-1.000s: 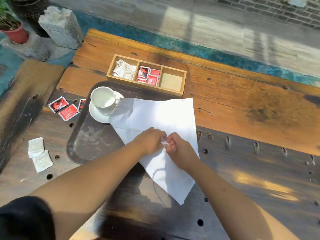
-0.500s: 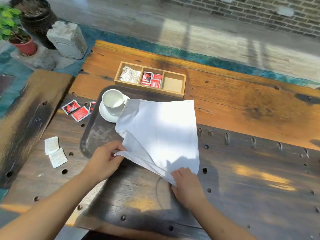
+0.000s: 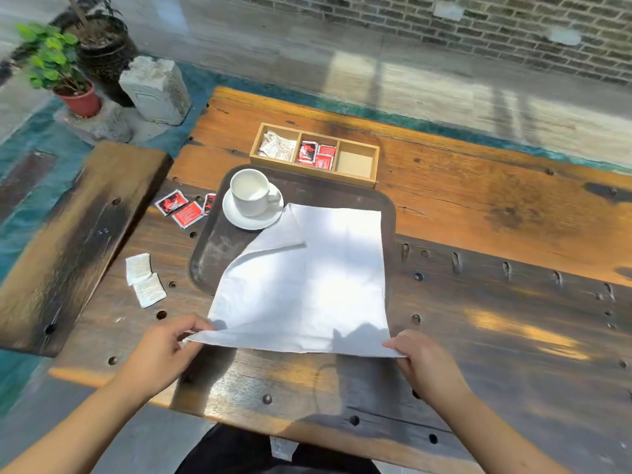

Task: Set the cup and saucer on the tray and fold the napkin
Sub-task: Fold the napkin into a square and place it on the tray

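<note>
Two hands hold the napkin's near edge

The left hand (image 3: 160, 350) pinches one near corner, the right hand (image 3: 422, 362) the other. The napkin (image 3: 307, 285) stretches toward 12 o'clock, over the tray (image 3: 212, 248), beside the cup (image 3: 249, 191) and saucer (image 3: 253, 218).

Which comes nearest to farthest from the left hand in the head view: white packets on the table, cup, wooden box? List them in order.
From the left hand:
1. White packets, on the table just beyond the hand, left of the tray.
2. Cup, on its saucer at the tray's far left corner.
3. Wooden box, past the tray's far edge.
</note>
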Tool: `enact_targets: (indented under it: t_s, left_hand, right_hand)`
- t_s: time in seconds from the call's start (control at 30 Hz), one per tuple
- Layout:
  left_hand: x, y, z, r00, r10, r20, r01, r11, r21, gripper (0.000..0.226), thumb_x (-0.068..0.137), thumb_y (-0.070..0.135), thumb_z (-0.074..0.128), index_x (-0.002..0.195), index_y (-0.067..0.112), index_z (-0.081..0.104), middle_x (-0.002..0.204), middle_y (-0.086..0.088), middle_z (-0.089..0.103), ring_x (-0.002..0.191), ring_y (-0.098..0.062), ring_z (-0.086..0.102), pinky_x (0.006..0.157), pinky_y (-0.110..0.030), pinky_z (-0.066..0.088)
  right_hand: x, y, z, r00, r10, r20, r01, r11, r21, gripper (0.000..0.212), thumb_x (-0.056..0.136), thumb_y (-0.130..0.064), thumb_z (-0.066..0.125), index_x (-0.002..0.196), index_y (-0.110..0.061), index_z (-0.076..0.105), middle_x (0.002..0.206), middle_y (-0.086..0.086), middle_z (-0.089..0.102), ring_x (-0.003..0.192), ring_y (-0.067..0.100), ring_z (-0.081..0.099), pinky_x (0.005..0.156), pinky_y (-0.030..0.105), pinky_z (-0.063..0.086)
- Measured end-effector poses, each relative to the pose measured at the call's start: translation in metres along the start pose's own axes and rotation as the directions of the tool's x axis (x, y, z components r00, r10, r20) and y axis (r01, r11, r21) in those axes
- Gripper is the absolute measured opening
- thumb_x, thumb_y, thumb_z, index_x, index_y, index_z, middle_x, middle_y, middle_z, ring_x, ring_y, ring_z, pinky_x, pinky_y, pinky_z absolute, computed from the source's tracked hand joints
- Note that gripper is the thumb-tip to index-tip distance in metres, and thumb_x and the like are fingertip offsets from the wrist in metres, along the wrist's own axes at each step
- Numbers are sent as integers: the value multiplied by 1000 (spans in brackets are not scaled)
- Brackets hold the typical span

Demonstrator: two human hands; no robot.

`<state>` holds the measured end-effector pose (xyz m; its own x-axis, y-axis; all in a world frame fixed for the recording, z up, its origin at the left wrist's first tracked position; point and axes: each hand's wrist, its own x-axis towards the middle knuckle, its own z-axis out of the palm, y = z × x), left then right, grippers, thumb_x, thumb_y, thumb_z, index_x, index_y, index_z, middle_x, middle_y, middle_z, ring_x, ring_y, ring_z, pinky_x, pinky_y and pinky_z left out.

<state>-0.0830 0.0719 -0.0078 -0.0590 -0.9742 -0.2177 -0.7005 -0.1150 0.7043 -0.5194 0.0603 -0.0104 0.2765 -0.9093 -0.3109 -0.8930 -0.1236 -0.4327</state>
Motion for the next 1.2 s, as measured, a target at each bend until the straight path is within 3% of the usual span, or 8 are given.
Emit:
enact_targets:
  t_s: [0.2,0.33,0.47,0.67,0.87,1.0,1.1,1.2]
  left_hand:
    - [-33,-11,-6,974,1,224,-37,987,159,42,83,7,72,91,48,67,91,34,69,84,10,63,72,-9,44]
    - [-46,-8,-7,929,-44,367,-30,981,193,18,89,29,69,86,47,68,85,24,71,79,-2,65,74,-25,50]
    - [-49,-9,-9,909,-59,413,-31,977,209,13,88,30,70,80,41,69,80,22,70,75,-3,64,71,-27,51]
    - [-39,-30,4,890,-70,451,-113,924,366,9,82,35,66,78,30,61,74,16,65,71,-2,58,64,-24,46]
    - [-31,-39,26,788,-103,607,-223,871,438,16,80,42,55,82,28,61,74,10,61,71,-3,54,64,-25,45]
    - [-12,-21,27,852,-116,511,-95,925,369,16,85,36,55,91,49,60,56,14,57,55,0,52,55,-25,42]
    - [11,-15,27,910,-189,369,29,916,399,19,92,32,53,82,19,63,64,4,62,67,-21,60,57,-32,39]
    - [28,-15,26,934,-247,257,139,917,374,32,93,30,55,66,16,49,59,1,56,61,-23,55,52,-32,31]
  right_hand:
    - [-42,-5,-13,976,-83,201,100,992,-77,25,100,-15,50,104,-25,73,101,-6,69,99,15,55,82,25,41]
    - [-62,-8,-17,940,-51,338,72,996,-53,27,98,-17,49,74,-25,56,83,-5,64,86,13,51,75,30,42]
    - [-72,-6,-19,959,66,274,-105,986,128,27,92,-17,63,85,-42,71,86,-22,71,85,-1,62,78,22,50]
    - [-62,1,-8,927,169,336,-229,962,146,46,91,-16,62,74,-58,69,87,-21,74,79,13,71,71,35,59]
    - [-60,4,13,904,45,426,-128,977,168,50,94,-18,62,79,-66,68,79,-43,65,80,-17,60,73,8,48]
    - [-60,4,20,941,66,332,-146,964,224,31,100,-34,53,82,-56,64,73,-38,63,71,-12,57,65,10,41]
    - [-52,8,25,963,155,219,-216,932,290,30,102,-34,49,77,-43,61,66,-27,63,62,-6,56,60,14,41]
    - [-38,16,25,962,241,132,-271,907,321,22,103,-34,48,89,-35,66,72,-15,69,66,2,60,59,18,43]
